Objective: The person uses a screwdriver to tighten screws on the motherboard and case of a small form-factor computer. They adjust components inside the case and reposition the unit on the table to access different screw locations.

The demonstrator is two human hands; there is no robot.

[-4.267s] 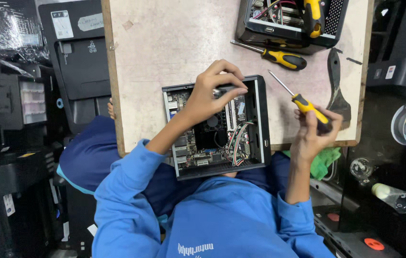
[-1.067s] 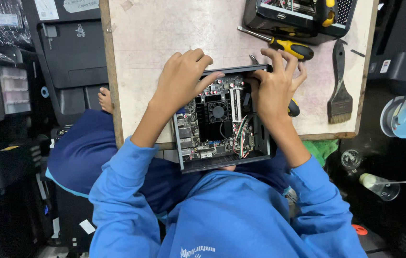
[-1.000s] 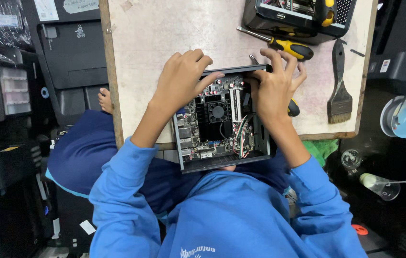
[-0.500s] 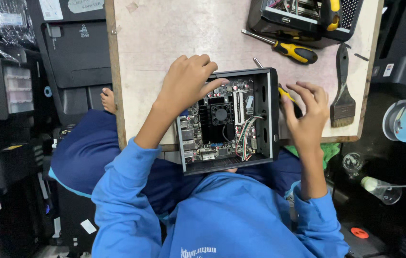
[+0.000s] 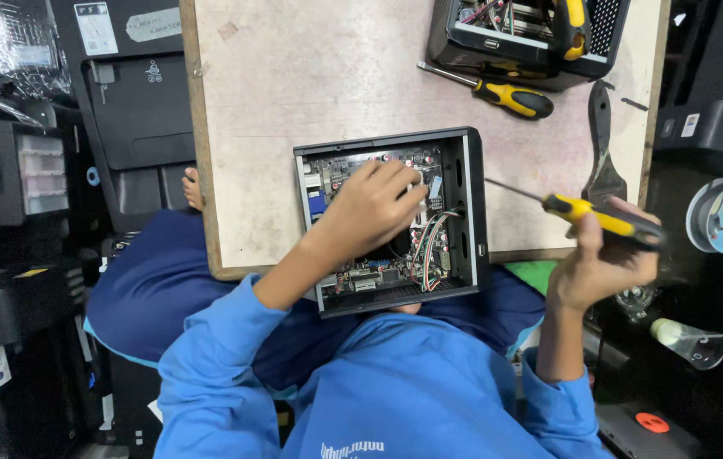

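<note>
**Resting open on the table edge: small computer case, one hand inside, one hand holding a screwdriver**

Lying flat at the near edge of the worn wooden table (image 5: 293, 93), the small black computer case (image 5: 470, 212) has its cover off and its open face turned up toward the camera. Its long axis runs roughly from the far side of the table toward the person, with a slight tilt; the near end overhangs the table edge above the lap. The circuit board (image 5: 346, 276) inside is exposed, with a bundle of coloured wires (image 5: 429, 242) along its right half.

The left hand (image 5: 370, 208) reaches in from the near left and lies over the middle of the board, fingers curled and drawn together, tips down among the components. Whether they pinch anything cannot be told.

The right hand (image 5: 604, 263) is off to the right of the case, clear of it, beyond the table edge. It is closed in a grip around the yellow and black handle of a screwdriver (image 5: 587, 217). The shaft points left and slightly away, toward the right wall of the case, its tip just short of that wall.

Farther back lie a second yellow-handled screwdriver (image 5: 506, 95), a black brush (image 5: 604, 153) and another opened black case (image 5: 532, 42).
</note>
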